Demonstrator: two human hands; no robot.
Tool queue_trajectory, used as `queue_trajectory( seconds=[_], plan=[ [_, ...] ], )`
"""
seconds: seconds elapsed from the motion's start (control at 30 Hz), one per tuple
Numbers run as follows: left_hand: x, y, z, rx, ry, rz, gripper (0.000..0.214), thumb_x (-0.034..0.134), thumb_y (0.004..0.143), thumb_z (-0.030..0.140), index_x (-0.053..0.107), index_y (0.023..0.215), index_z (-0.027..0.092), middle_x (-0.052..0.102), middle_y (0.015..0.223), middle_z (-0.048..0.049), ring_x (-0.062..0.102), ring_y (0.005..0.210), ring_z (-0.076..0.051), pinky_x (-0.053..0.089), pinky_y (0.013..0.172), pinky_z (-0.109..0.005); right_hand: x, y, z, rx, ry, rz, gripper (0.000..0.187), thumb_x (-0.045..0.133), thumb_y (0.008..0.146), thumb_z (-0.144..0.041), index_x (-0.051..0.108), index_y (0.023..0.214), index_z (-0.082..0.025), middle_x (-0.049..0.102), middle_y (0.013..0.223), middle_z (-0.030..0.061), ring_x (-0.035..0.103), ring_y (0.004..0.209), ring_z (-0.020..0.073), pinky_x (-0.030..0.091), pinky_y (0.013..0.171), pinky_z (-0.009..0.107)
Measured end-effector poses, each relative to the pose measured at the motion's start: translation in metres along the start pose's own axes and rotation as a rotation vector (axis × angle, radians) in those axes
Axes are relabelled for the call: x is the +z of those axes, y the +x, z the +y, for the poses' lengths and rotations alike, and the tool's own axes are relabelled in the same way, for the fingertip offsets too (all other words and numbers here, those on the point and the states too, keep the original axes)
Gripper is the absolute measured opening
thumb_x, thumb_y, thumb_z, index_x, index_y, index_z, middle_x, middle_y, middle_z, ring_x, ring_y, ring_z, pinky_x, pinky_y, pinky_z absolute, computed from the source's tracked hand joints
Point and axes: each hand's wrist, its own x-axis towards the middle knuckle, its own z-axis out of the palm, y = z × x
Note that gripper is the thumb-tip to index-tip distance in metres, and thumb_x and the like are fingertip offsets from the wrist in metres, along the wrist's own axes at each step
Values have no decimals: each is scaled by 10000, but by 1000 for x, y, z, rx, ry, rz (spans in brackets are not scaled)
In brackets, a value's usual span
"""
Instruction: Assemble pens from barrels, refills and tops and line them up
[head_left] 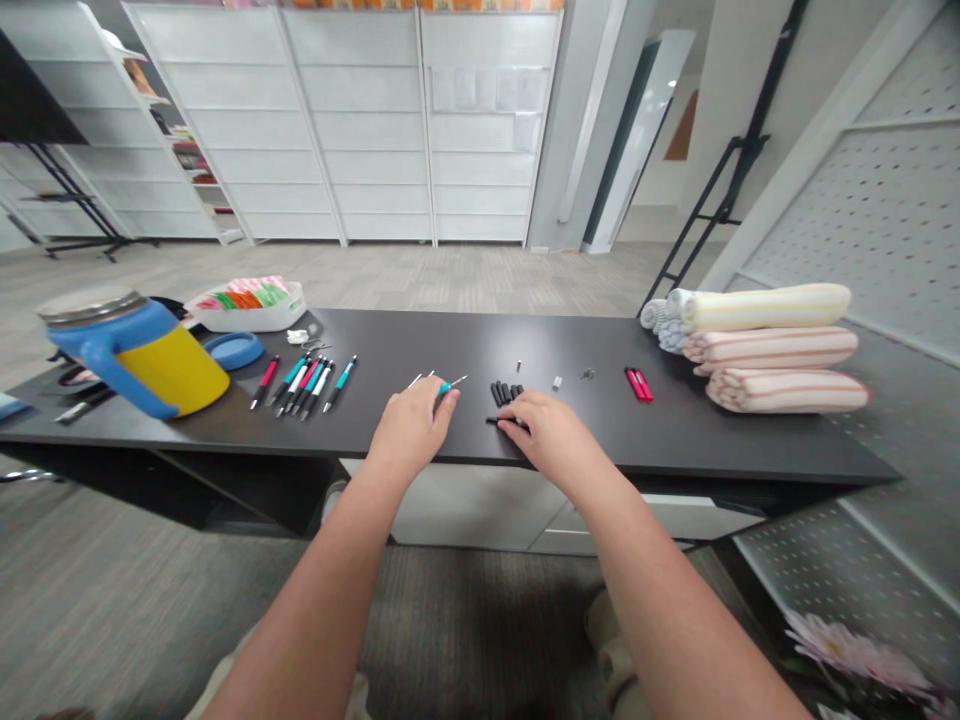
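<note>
Left hand (409, 425) around teal pen piece (445, 388)

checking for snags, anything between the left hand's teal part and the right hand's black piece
Nothing visible stands between the teal part in the left hand and the black piece in the right hand; the other black pieces lie just beyond, off the direct line.
</note>
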Motion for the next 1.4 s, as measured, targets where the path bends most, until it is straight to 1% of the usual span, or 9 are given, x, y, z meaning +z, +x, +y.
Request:
queue_trajectory(
  seconds=[0.1,0.2,0.33,0.47,0.6,0.7,0.93,1.13,1.4],
  plan=[
    [1,0,1,40,43,-39,319,405,1103,427,621,1001,216,709,995,-73,667,907,-251,434,768,-356,-3,-1,0,24,-32,-25,81,695,970,-164,771,961,-188,731,1008,85,691,963,227,528,907,346],
    [2,0,1,76,71,-62,340,389,1106,441,636,1059,213,711,1008,-82,672,945,-260,454,813,-367,-4,-4,-1,42,-27,6,76,684,962,-141,736,926,-184,714,981,83,676,964,229,522,903,353],
    [3,0,0,143,83,-83,358,366,1112,431,642,1071,205,703,1013,-92,670,963,-263,465,843,-375,-4,-7,-4,67,133,39,72,634,993,-167,697,977,-198,736,945,56,677,879,201,516,837,326],
    [3,0,1,190,107,-112,352,376,1109,424,643,1062,199,694,1015,-97,663,969,-264,469,861,-381,-2,-6,-5,91,283,163,85,604,1007,-237,688,1007,-223,753,907,32,675,798,183,508,773,304],
    [3,1,1,205,131,-129,360,368,1111,424,643,1057,198,684,1012,-97,657,966,-260,471,870,-379,1,-4,-3,92,314,272,99,621,992,-264,706,1018,-220,764,958,50,686,840,194,517,795,317],
    [2,0,2,209,147,-137,358,371,1110,424,645,1061,197,678,1003,-95,654,961,-261,470,866,-379,3,-3,-2,93,321,317,120,633,992,-283,714,1048,-215,767,994,58,691,862,199,527,812,327],
    [0,-1,3,221,138,-129,354,386,1107,421,656,1054,197,675,979,-91,646,929,-259,465,821,-373,5,-3,-4,54,287,292,106,656,974,-247,735,1036,-215,756,978,55,666,807,185,530,793,322],
    [2,-1,5,285,86,-163,318,435,1098,408,678,1065,206,676,984,-82,645,968,-256,465,859,-371,4,-2,-10,-2,280,247,100,685,961,-227,757,1030,-228,761,944,42,667,778,180,533,770,314],
    [0,-2,8,312,30,-210,254,477,1086,339,701,1070,222,699,982,-72,671,951,-240,462,837,-348,7,-3,-10,11,276,171,94,733,959,-300,793,1022,-263,821,978,22,729,819,192,541,779,309]
  ],
)
